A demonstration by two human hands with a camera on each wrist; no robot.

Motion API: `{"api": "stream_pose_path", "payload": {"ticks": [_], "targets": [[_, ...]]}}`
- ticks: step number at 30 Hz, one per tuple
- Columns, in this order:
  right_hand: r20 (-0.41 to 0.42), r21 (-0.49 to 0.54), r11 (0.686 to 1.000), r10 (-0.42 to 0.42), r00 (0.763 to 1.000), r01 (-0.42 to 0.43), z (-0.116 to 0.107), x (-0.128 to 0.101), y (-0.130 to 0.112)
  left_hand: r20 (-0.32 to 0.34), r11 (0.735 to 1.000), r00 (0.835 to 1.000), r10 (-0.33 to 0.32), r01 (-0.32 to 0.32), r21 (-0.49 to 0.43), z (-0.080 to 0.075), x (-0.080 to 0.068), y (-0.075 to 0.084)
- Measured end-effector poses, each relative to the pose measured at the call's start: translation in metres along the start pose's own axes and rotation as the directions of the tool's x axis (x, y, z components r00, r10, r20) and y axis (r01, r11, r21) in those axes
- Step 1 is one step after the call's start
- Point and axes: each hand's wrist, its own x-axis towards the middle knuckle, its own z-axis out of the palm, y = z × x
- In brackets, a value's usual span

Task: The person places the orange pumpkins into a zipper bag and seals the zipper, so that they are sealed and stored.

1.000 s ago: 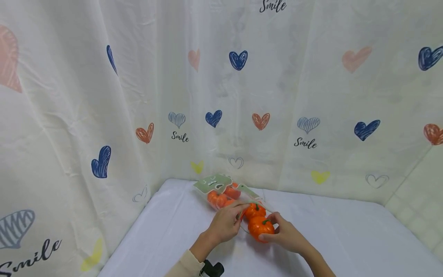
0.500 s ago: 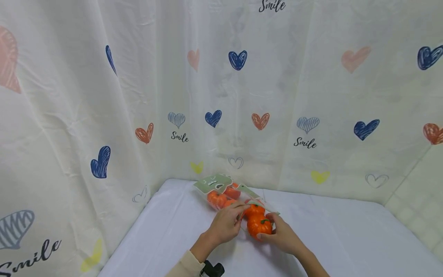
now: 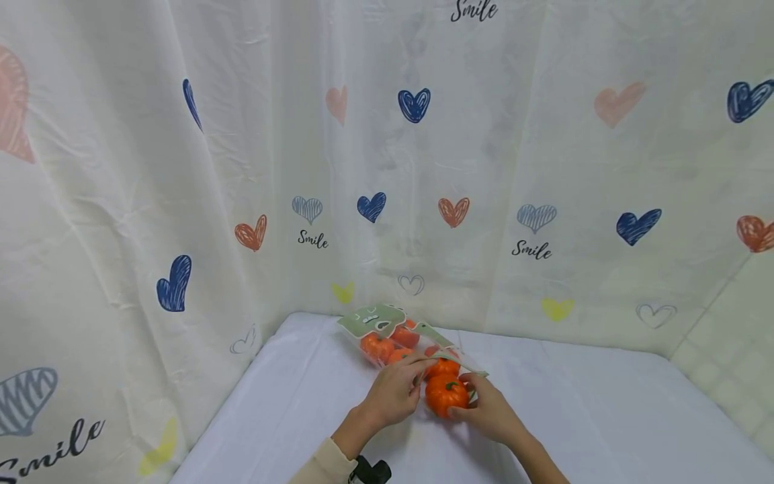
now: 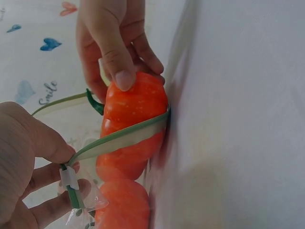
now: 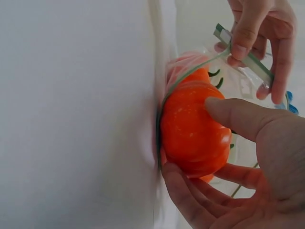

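A clear zip bag [image 3: 370, 320] with a green printed panel lies on the table, several small orange pumpkins inside it. My left hand [image 3: 393, 390] pinches the green zip edge [image 4: 119, 138] of the bag's mouth beside a white slider [image 4: 69, 177]. With thumb and fingers spread around it, my right hand [image 3: 491, 411] grips a glossy orange pumpkin [image 3: 446, 396] with a green stem. That pumpkin is partly within the mouth; the green rim crosses it in the left wrist view. Another pumpkin [image 3: 444, 368] sits just behind it, inside the bag.
A white cloth covers the table [image 3: 580, 417]. Behind it hangs a pale curtain [image 3: 484, 168] printed with hearts and "Smile". A dark device [image 3: 370, 470] is on the left wrist, below a cream sleeve [image 3: 323, 464].
My right hand has moved a little left and away from me, carrying the pumpkin further into the bag's mouth. My left hand keeps its pinch on the bag's edge.
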Motion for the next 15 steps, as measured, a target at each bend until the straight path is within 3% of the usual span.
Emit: {"api": "stream_pose_path", "payload": {"ticks": [7, 15], "targets": [[-0.063, -0.063, 0.998, 0.014, 0.998, -0.018, 0.0058, 0.0018, 0.0008, -0.005, 1.000, 1.000, -0.003, 0.003, 0.002, -0.0005, -0.0010, 0.0030], [-0.080, -0.022, 0.998, 0.056, 0.995, -0.058, 0.0107, 0.0033, 0.0015, -0.009, 1.000, 1.000, -0.006, 0.005, -0.027, 0.0008, -0.0017, 0.0030]]}}
